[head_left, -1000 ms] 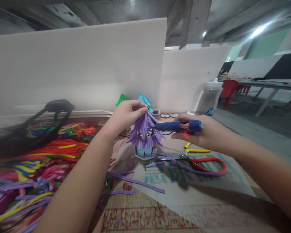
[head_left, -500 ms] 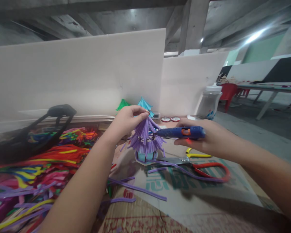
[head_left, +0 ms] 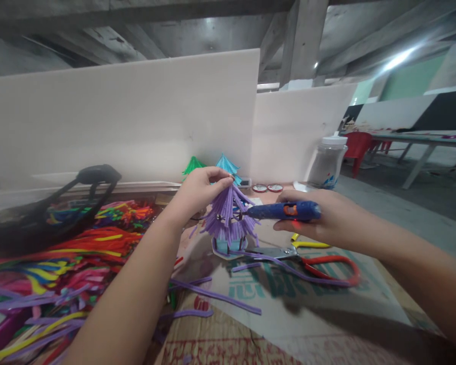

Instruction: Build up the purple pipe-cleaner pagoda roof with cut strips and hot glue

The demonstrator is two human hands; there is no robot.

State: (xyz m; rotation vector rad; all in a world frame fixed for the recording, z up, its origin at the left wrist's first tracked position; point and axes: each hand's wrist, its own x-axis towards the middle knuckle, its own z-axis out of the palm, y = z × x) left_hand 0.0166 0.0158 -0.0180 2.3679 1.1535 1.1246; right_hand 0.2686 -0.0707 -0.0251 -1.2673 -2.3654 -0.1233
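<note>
A small pavilion model (head_left: 230,230) with two tiers of purple pipe-cleaner roof stands upright on a pale blue base. My left hand (head_left: 205,187) pinches the tip of its upper roof between thumb and fingers. In my right hand (head_left: 307,215) is a blue hot glue gun (head_left: 273,210), held level, a small red light glowing beneath it. Its nozzle points left at the model's upper roof edge; whether it touches cannot be told. Scissors (head_left: 323,263) with red and yellow handles lie just right of the base, a purple pipe cleaner (head_left: 289,268) across them.
Piles of coloured pipe cleaners (head_left: 95,243) cover the left side, with a black strap-like object (head_left: 95,175) over them. Green (head_left: 193,165) and blue (head_left: 226,165) roofed models stand behind, before a white panel (head_left: 137,116). A clear bottle (head_left: 329,162) stands at back right.
The glue gun's nozzle has shifted very slightly right and down, along with my right hand. My left hand keeps its pinch on the roof tip.
</note>
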